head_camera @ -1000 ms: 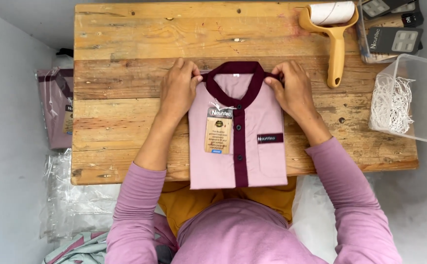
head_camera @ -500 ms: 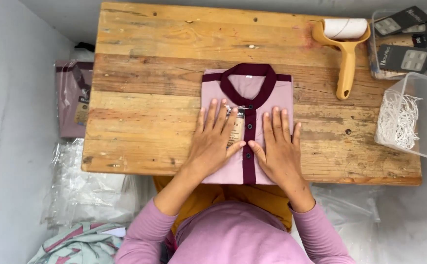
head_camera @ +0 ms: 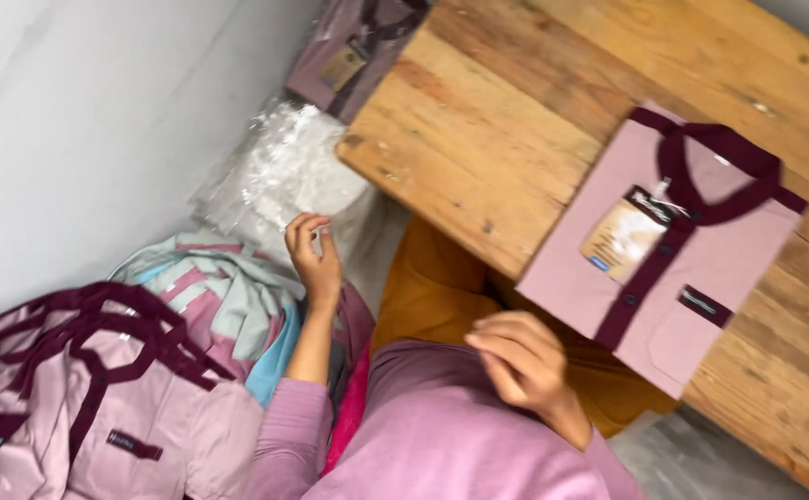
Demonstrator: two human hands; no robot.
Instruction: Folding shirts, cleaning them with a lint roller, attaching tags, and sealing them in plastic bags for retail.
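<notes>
A folded pink shirt (head_camera: 701,278) with a maroon collar and placket lies on the wooden table (head_camera: 478,139), a brown card tag (head_camera: 620,239) on its chest. My left hand (head_camera: 314,259) reaches down to the left, off the table. Its thumb and fingers pinch the edge of a clear plastic bag (head_camera: 279,171) on the stack by the wall. My right hand (head_camera: 520,361) hovers over my lap just below the shirt's lower edge, fingers loosely curled, holding nothing.
A heap of unfolded pink and maroon shirts (head_camera: 99,398) lies at the lower left, with a teal and pink garment (head_camera: 228,296) beside it. A bagged shirt (head_camera: 353,46) sits past the table's corner. A white wall (head_camera: 80,111) closes the left side.
Both hands have left the folded shirt. My view has swung left and down; my left hand has gone down to the plastic bags and my right hand has drawn back to my lap.
</notes>
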